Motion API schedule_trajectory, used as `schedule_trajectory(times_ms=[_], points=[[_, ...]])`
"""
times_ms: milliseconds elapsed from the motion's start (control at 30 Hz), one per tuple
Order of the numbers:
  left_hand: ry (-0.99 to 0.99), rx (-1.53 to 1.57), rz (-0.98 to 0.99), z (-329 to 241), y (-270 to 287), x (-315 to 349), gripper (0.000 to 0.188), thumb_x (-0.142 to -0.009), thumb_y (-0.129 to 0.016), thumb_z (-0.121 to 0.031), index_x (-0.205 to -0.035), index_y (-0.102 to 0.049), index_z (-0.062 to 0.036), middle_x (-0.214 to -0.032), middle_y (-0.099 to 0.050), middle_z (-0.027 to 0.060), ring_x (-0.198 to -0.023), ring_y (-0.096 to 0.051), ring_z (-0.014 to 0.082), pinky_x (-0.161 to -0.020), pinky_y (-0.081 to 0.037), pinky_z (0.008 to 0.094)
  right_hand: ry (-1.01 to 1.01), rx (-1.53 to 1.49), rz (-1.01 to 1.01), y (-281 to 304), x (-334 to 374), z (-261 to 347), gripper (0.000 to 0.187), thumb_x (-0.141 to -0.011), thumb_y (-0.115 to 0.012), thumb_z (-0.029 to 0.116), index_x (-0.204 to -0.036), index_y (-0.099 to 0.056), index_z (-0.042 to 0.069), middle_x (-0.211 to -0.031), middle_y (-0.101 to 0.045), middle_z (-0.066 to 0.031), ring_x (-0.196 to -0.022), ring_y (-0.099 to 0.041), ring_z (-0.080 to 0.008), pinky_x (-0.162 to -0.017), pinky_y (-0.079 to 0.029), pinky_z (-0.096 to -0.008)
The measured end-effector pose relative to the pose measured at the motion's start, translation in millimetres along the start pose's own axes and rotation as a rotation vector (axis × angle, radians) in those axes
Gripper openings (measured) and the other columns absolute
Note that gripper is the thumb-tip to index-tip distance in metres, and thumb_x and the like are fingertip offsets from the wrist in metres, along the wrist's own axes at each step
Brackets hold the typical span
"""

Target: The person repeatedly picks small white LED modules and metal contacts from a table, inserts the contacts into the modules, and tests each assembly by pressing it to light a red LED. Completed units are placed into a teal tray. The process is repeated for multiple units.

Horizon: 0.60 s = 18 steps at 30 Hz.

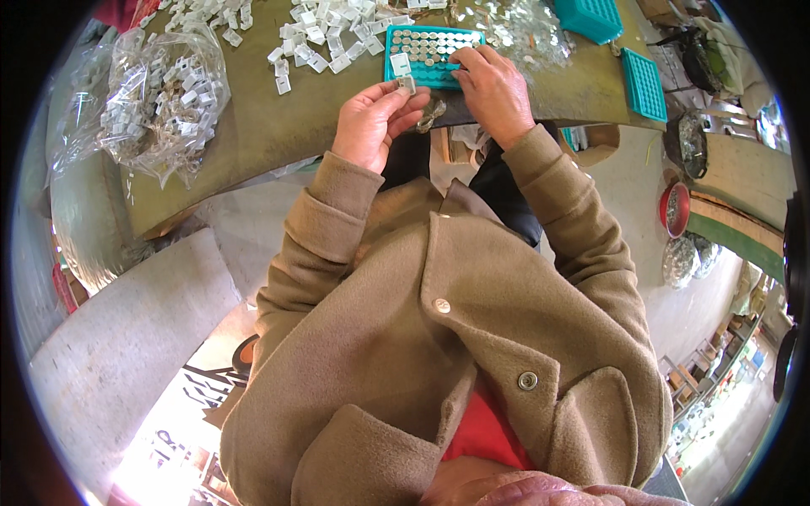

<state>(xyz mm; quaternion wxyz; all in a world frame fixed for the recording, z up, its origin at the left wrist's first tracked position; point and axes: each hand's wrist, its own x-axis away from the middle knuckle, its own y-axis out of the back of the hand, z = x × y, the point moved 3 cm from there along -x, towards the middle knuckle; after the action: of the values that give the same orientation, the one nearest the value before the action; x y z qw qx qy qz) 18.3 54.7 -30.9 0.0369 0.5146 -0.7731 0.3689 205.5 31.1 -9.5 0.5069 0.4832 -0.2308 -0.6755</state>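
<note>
In my left hand (369, 125), between thumb and fingers, is a small white plastic box (401, 66) with its hinged lid swung up. It is held over the left front part of a teal tray (440, 75) at the table's near edge. Rows of small round silvery discs (434, 42) sit in the tray's far part. My right hand (498, 94) is at the tray's right side, fingers curled and pressed together over the slots. Whatever its fingertips pinch is hidden.
Many loose white boxes (325, 34) lie behind the tray. A clear bag (169, 110) full of such boxes stands at left. Shiny loose pieces (527, 29) are spread at right, near a stacked teal container (591, 18) and another teal tray (644, 84). A red bowl (675, 209) is farther right.
</note>
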Motion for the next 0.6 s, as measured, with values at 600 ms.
schedule_trajectory(times_ms=[600], points=[[0.016, 0.014, -0.013, 1, -2, -2, 0.021, -0.096, -0.054, -0.006, -0.114, -0.059, 0.0053, -0.110, -0.068, 0.0168, -0.095, -0.069, 0.0167, -0.076, -0.060, 0.0231, 0.093, -0.098, 0.216, -2, -29, -7, 0.015, -0.084, -0.060, 0.012, -0.094, -0.068, 0.006, -0.091, -0.065, -0.0146, -0.085, -0.063, -0.0362, -0.075, -0.050, -0.0449]])
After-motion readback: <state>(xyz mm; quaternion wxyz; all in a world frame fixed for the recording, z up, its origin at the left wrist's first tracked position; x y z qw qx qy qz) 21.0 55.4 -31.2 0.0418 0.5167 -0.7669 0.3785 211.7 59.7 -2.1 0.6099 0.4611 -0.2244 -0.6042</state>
